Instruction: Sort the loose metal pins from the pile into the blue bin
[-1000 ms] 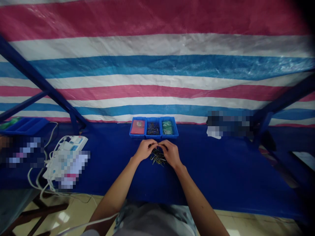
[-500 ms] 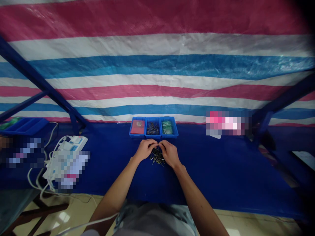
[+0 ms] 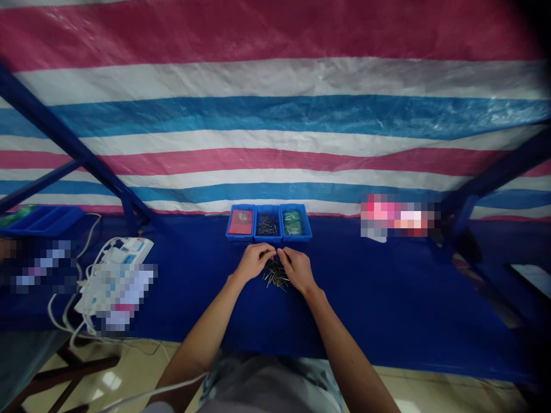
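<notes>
My left hand (image 3: 253,261) and my right hand (image 3: 298,267) meet nearly fingertip to fingertip over a heap of thin metal pins or screws (image 3: 275,276) on the blue table. Both are closed in a pinch; whatever sits between the fingers is too small to make out. Just beyond them stand three blue bins side by side. Something flat and red lies in the left bin (image 3: 240,237). Dark, thin metal pieces (image 3: 267,225) fill the middle one. Green and clear small packets (image 3: 293,223) are in the right bin.
White power strips (image 3: 133,250) with tangled cables lie on the left. Farther left is a blue divided tray (image 3: 51,221). Blurred-out items (image 3: 394,216) stand at the back right. Blue frame posts (image 3: 99,166) slope down before a striped tarp (image 3: 275,115). A phone-like slab (image 3: 534,279) rests far right.
My right fingertips have shifted slightly, leaving a small gap from the left ones. The left hand, the heap and the bins stay where they were.
</notes>
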Tool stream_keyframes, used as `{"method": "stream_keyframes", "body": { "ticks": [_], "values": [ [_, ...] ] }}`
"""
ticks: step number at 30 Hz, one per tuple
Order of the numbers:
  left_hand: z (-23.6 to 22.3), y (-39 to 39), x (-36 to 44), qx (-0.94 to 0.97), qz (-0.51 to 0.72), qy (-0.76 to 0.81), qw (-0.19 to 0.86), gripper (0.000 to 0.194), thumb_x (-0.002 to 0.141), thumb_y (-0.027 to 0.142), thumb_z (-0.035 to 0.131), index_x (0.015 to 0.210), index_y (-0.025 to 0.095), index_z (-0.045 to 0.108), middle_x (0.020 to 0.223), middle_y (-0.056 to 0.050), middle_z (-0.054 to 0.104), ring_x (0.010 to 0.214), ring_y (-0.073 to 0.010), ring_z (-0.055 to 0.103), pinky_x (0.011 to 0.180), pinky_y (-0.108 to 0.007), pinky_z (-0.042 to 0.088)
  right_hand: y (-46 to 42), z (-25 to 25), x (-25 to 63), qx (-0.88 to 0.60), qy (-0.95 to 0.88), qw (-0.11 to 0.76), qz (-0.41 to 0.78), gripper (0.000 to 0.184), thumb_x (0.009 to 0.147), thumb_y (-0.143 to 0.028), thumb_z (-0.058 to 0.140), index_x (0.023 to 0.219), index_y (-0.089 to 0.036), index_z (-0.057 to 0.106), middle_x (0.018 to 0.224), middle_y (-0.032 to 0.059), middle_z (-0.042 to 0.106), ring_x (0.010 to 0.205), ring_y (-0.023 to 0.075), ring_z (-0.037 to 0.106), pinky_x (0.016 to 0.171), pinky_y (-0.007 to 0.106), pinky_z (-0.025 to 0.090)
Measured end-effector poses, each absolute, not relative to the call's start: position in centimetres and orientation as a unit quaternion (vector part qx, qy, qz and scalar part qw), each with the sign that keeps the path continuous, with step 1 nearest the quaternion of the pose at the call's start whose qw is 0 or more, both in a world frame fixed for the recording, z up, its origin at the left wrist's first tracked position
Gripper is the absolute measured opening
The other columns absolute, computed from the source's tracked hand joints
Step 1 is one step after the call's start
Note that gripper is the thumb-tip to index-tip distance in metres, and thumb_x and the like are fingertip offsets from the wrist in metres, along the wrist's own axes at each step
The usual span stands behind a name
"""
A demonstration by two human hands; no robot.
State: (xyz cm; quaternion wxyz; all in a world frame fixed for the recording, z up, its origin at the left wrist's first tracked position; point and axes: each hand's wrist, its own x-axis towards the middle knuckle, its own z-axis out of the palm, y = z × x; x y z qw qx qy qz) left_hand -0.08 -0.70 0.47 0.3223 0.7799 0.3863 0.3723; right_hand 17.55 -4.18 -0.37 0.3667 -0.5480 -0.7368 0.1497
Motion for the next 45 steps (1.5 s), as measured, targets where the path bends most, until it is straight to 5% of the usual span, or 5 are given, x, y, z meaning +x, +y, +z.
{"method": "stream_keyframes", "body": {
  "ticks": [4,7,19,45],
  "values": [
    [0.5,-0.7,-0.1,0.776,0.375,0.393,0.319,0.02,0.095,0.024,0.055,0.086,0.015,0.07,0.078,-0.003,0.069,0.069,-0.0141,0.06,0.068,-0.023,0.043,-4.1,-0.5,17.7,-0.515,-0.729,0.414,0.18,0.023,0.099,-0.039,0.054,0.104,-0.021,0.068,0.09,0.0037,0.072,0.075,0.0175,0.065,0.07,0.027,0.047],
    [0.5,-0.7,-0.1,0.778,0.371,0.393,0.321,0.021,0.095,0.024,0.056,0.082,0.014,0.069,0.074,-0.002,0.068,0.066,-0.0132,0.058,0.065,-0.022,0.041,-3.9,-1.0,17.8,-0.48,-0.739,0.436,0.182,0.026,0.098,-0.034,0.057,0.12,-0.024,0.067,0.108,0.0054,0.072,0.092,0.0209,0.068,0.084,0.031,0.051],
    [1.0,-0.9,-0.1,0.776,0.364,0.395,0.329,0.023,0.095,0.025,0.056,0.079,0.014,0.069,0.071,-0.002,0.067,0.064,-0.0124,0.058,0.063,-0.021,0.04,-4.1,-0.7,17.9,-0.492,-0.743,0.423,0.164,0.026,0.102,-0.03,0.048,0.103,-0.024,0.073,0.089,0.0046,0.071,0.079,0.0182,0.066,0.074,0.028,0.047],
    [0.4,-0.6,0.0,0.779,0.369,0.388,0.327,0.022,0.095,0.029,0.058,0.085,0.016,0.072,0.076,-0.003,0.07,0.069,-0.0148,0.062,0.068,-0.024,0.044,-3.8,-1.2,17.6,-0.562,-0.75,0.339,0.084,0.053,0.107,-0.041,0.032,0.062,-0.02,0.052,0.056,0.0015,0.058,0.052,0.0141,0.053,0.057,0.027,0.026]
  ]
}}
